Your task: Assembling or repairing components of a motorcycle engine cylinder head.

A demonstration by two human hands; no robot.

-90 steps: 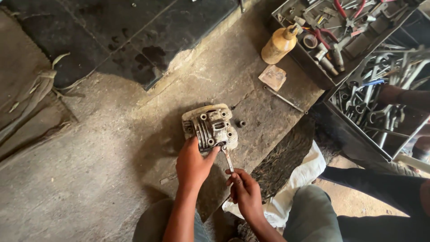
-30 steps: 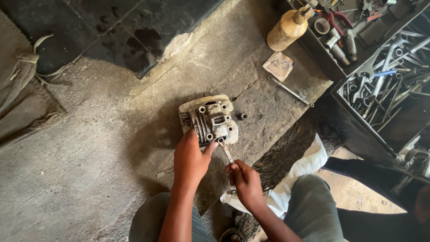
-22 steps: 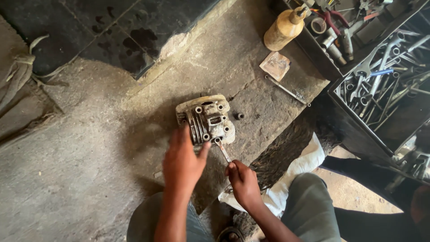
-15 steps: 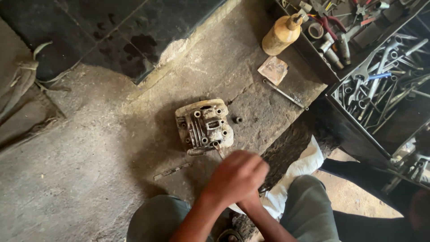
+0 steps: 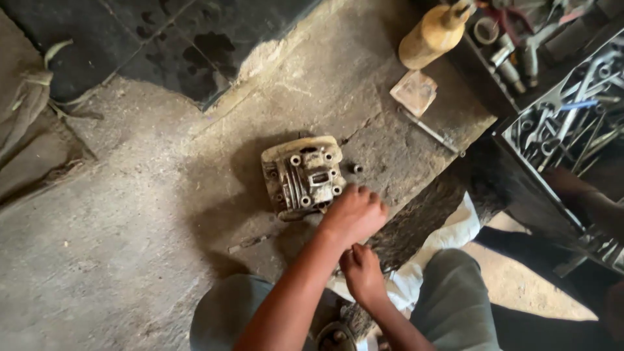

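Seen from my head camera, left to right: a grey rag (image 5: 26,123) lies crumpled at the floor's left edge; dark tiles (image 5: 162,39) fill the upper left. On the concrete slab (image 5: 130,214) near centre sits a grimy metal cylinder head (image 5: 302,175), finned face up, with a small nut (image 5: 356,168) just beside its right edge. My left hand (image 5: 354,214) hovers just right of and below the casting, fingers curled loosely together over something I cannot make out; whether it touches the casting I cannot tell. My right hand (image 5: 361,273) sits directly beneath it, fingers bent inward, contents hidden. Further right lie a flat square pad (image 5: 415,92), a thin steel rod (image 5: 432,131) and a tan plastic bottle (image 5: 432,36). A tool tray (image 5: 572,123) of spanners fills the right edge
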